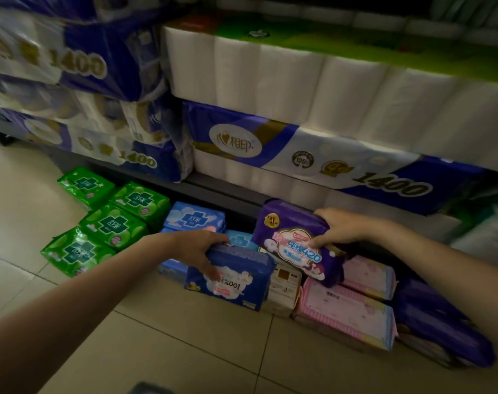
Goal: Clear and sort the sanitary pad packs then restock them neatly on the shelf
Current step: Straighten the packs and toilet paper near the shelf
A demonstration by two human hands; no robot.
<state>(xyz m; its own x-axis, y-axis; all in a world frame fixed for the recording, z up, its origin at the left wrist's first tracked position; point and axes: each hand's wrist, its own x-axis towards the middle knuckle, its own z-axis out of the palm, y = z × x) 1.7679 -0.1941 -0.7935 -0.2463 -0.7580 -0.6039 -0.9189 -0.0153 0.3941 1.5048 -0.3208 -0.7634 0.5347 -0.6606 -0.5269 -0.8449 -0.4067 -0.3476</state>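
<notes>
Gripping a dark blue pack (236, 277) by its top edge, the L hand (198, 248) had its fingers curled over the pack w/ the thumb down the front; the pack stood on the tiled floor (156, 336), just in front of the light blue packs (195, 218). R hand (337, 227) grasped a purple pack (291, 243) — fingers wrapped over its upper right end, thumb on the printed face — held tilted above the pink packs (347, 311) & a white pack (283, 290), apart from the floor. Four green packs (105, 223) lay grouped on the tiles to the left, near the shelf base (213, 191). Another purple pack (441, 328) lay at far right beside the pink ones. Up on the shelf — big toilet-roll bundles (299, 89), blue & white wrap marked 1400
</notes>
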